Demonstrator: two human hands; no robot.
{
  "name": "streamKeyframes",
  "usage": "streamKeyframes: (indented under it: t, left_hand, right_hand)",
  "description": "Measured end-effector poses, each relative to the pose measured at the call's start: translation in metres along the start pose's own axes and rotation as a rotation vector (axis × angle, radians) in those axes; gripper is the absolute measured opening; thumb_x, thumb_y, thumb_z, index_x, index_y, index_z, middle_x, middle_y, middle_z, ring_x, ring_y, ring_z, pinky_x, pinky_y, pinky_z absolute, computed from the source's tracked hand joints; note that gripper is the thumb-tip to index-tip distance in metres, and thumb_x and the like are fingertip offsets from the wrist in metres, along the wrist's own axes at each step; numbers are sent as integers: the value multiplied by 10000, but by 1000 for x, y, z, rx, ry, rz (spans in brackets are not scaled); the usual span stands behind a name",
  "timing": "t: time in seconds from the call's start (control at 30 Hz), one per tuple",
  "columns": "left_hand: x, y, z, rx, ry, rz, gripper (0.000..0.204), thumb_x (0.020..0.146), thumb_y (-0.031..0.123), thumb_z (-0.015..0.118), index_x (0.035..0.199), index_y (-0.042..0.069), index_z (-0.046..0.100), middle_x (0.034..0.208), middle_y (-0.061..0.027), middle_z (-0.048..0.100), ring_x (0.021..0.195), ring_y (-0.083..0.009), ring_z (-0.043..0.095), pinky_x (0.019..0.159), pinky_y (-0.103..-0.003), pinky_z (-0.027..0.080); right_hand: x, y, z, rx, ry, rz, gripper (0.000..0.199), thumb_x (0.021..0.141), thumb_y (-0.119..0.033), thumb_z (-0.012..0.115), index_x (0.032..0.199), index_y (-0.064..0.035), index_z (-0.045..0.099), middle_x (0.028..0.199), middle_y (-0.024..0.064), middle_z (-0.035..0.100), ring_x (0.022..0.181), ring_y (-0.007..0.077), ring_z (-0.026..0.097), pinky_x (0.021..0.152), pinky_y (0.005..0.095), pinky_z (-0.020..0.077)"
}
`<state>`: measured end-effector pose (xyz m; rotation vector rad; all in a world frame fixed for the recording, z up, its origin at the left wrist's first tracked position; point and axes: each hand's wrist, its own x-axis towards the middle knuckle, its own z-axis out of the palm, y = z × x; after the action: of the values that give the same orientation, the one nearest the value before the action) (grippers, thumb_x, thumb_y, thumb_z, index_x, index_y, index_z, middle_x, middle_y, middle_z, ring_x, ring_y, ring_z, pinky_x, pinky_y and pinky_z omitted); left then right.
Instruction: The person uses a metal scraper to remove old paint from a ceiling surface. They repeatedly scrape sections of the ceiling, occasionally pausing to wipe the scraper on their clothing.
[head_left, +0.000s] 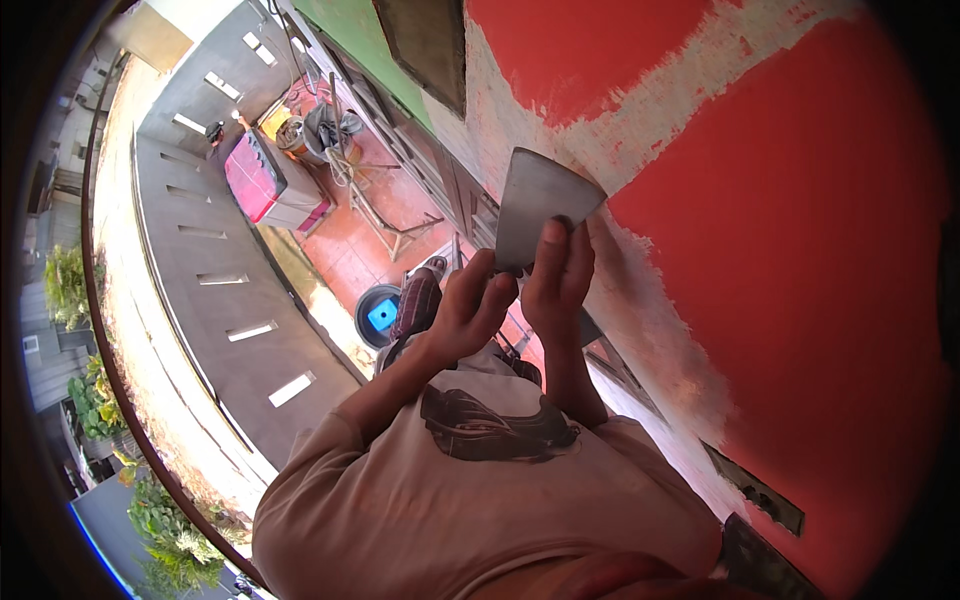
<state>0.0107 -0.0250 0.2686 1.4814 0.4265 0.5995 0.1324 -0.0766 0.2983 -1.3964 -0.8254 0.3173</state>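
Note:
A flat, grey, flared putty scraper (540, 195) is held up in front of my chest, close to the red wall. My right hand (562, 272) is closed on its lower right part, with a fingertip pressed on the face of the blade. At the blade's lower left corner are the bent fingers of my left hand (468, 308), closed against it. The scraper's handle is hidden by my hands. Beside them, the red wall (780, 260) carries rough whitish bands of filler or bare plaster (660, 110).
A washing machine (265, 180) with a pink top stands on the red tiled floor (350, 258). Near it are a wooden stand (385, 222) and piled cloths. A dark tub (372, 312) holding a blue item lies by my legs. A grey slotted wall (215, 245) runs along the left.

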Motion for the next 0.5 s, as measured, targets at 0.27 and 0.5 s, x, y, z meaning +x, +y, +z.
streamKeyframes:
  t: [0.27,0.5]
  left_hand:
    - [3,19,6,129,31,43,121,965,80,492,978,-40,475,695,-166,566,574,-203,554,524,-339,407]
    - [8,33,9,12,29,43,119,966,72,485,989,-42,461,693,-153,567,569,-194,533,523,-343,408]
  right_hand:
    - [4,-8,15,-43,175,-132,199,1016,-169,445,1056,6,532,678,69,560,527,126,505,473,293,366]
    - [13,-24,16,-18,178,-148,210,1019,-183,443,1033,1,542,638,51,536,498,108,474,449,291,335]
